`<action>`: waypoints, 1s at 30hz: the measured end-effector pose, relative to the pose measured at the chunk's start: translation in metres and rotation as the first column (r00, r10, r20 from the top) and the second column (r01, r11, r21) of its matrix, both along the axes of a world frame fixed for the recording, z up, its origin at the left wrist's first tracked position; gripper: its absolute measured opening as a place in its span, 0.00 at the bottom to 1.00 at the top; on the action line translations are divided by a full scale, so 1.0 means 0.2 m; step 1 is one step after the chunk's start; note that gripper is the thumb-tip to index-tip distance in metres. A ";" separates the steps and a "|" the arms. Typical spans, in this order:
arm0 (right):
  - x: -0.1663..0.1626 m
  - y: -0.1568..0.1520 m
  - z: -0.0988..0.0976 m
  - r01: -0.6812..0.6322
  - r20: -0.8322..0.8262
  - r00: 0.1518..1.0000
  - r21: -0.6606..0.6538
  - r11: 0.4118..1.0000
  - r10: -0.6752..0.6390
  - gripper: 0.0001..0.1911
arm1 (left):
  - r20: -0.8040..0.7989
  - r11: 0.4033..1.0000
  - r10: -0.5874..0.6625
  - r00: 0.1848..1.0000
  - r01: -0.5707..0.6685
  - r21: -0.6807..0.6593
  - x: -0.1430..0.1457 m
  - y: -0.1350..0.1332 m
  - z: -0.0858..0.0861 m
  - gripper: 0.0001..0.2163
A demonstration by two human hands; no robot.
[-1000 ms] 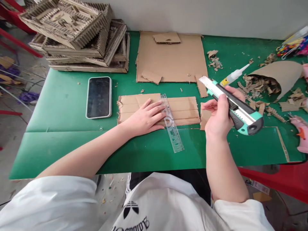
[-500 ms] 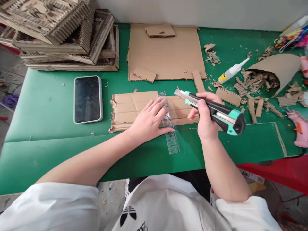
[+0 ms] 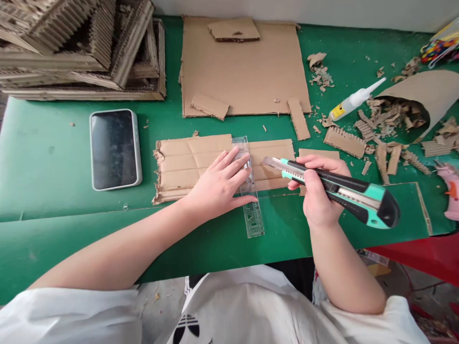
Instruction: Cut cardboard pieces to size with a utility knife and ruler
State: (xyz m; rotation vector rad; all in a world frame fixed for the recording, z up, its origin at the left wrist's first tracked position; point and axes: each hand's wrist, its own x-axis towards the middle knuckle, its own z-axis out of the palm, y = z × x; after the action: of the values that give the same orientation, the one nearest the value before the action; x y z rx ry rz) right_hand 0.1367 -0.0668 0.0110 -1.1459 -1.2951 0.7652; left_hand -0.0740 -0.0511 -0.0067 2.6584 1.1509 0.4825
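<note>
My left hand lies flat with its fingers spread, pressing a clear plastic ruler down across a strip of cardboard. The strip has creases and a torn left edge, and it shows on both sides of the ruler. My right hand is wrapped round a black and turquoise utility knife. The knife's blade is out and points left, above the part of the strip to the right of the ruler. Beneath the right hand lies another piece of cardboard, partly hidden by it.
A phone lies at left, below stacked cardboard frames. Behind the strip is a large cardboard sheet with smaller pieces on it. At right are a glue bottle, cardboard scraps, a cardboard tube and a pink glue gun.
My right hand has moved a little right and down with the utility knife, baring more of the cardboard at right. My left hand stays on the ruler. The view has shifted slightly.
</note>
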 end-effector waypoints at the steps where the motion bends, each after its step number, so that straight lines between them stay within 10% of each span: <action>1: 0.00 -0.01 0.00 -0.014 0.020 1.000 0.010 1.000 0.014 0.07 | -0.003 1.000 0.003 1.000 -0.003 0.002 0.00 0.00 0.00 0.26; 30: -0.10 -0.03 0.04 -0.129 0.499 0.866 0.296 0.946 -0.038 0.13 | 0.001 1.000 -0.001 1.000 0.001 -0.002 0.00 0.00 0.00 0.22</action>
State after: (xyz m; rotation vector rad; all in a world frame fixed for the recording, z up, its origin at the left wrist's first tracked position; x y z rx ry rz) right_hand 0.1165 -0.0736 0.0188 -1.0810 -1.8124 0.2666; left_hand -0.0747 -0.0515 -0.0065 2.6565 1.1491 0.4817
